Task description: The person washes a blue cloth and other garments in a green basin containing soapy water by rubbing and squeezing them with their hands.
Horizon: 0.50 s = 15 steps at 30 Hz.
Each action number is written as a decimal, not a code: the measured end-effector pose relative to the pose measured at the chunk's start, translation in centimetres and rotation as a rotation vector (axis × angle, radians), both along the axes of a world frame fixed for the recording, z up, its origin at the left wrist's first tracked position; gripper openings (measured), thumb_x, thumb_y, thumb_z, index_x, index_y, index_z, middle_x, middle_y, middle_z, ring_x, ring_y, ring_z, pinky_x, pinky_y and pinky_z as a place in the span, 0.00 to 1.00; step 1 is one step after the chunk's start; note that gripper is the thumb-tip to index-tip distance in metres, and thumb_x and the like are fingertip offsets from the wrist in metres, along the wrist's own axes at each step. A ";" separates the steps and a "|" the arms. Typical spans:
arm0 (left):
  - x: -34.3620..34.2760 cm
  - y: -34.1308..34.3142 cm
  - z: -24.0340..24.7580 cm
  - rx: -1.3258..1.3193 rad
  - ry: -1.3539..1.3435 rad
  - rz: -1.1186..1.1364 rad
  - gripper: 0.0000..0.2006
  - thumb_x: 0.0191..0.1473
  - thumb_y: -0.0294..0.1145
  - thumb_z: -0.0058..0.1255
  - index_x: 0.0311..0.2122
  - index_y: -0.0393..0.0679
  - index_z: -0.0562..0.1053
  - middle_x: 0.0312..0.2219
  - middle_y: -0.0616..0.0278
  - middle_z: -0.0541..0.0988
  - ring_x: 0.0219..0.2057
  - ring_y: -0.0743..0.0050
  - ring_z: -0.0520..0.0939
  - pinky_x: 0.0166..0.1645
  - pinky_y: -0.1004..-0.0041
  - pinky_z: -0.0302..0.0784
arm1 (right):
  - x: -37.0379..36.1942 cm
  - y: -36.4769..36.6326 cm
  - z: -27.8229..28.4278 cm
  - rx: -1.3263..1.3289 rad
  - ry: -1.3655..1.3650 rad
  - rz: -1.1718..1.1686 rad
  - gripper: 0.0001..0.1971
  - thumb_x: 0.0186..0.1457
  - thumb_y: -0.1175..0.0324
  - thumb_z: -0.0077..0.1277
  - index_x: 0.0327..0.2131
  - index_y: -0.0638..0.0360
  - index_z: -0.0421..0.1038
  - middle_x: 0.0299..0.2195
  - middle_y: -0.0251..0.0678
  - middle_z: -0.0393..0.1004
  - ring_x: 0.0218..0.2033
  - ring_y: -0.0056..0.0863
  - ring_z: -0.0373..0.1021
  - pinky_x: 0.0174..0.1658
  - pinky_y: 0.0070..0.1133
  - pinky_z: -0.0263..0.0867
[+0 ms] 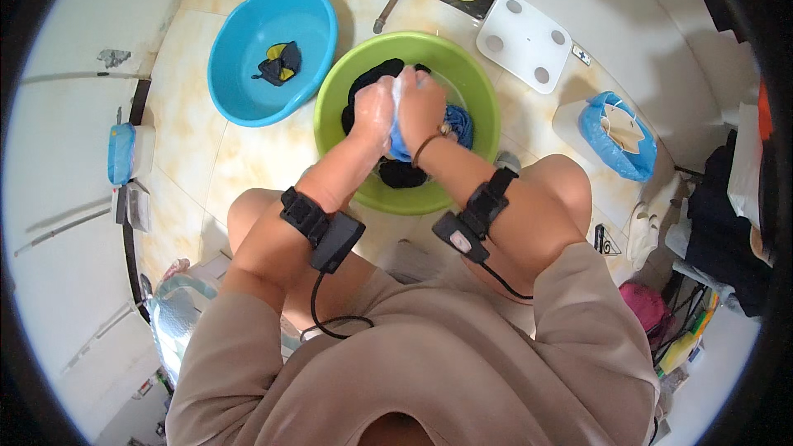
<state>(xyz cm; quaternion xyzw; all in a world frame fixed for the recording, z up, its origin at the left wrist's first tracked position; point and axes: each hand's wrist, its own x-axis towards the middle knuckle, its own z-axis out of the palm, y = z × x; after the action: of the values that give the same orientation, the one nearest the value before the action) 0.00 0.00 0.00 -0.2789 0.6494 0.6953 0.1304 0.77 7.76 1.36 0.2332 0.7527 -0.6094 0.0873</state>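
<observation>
Over the green basin (489, 107), my left hand (374, 107) and my right hand (421, 103) are pressed close together. Both are closed around a wet blue cloth (398, 145), whose lower part hangs out below them. White suds show on the cloth between my hands, and my left hand looks wet. Dark laundry (402, 173) lies in the basin beneath, partly hidden by my hands and forearms. A bunched blue fabric piece (459, 122) lies by my right wrist, inside the basin's right side.
A blue basin (248, 29) at the far left holds a small black and yellow cloth (281, 64). Right of the green basin are a white bathroom scale (525, 43) and a bin with a blue liner (615, 136). A metal leg (391, 7) stands behind it. White slippers (642, 235) lie at right.
</observation>
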 end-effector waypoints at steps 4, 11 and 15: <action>-0.6 -0.8 0.5 0.093 -0.032 0.122 0.13 0.45 0.37 0.42 0.23 0.36 0.70 0.20 0.56 0.71 0.20 0.66 0.69 0.26 0.64 0.63 | 3.6 -2.0 0.3 0.165 0.182 0.051 0.20 0.52 0.55 0.36 0.24 0.65 0.68 0.26 0.55 0.69 0.30 0.53 0.65 0.35 0.38 0.60; 1.6 2.3 2.4 0.032 -0.061 0.004 0.12 0.47 0.33 0.39 0.23 0.35 0.69 0.18 0.53 0.69 0.21 0.66 0.69 0.27 0.65 0.64 | -0.5 1.2 -2.3 -0.111 -0.026 -0.125 0.21 0.52 0.57 0.34 0.26 0.68 0.69 0.28 0.54 0.71 0.31 0.51 0.67 0.36 0.35 0.61; -0.2 -3.2 -3.4 -0.186 0.122 -0.132 0.12 0.48 0.35 0.41 0.21 0.38 0.68 0.19 0.54 0.71 0.21 0.62 0.71 0.27 0.63 0.64 | 2.0 -2.7 -1.3 0.081 0.023 -0.053 0.20 0.50 0.56 0.36 0.28 0.65 0.70 0.29 0.54 0.71 0.32 0.52 0.67 0.37 0.36 0.62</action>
<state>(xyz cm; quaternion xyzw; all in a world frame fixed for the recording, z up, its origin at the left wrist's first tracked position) -0.22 -3.20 -3.44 -0.2037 0.7346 0.6378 0.1098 2.81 5.10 0.01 0.2493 0.7713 -0.5832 0.0527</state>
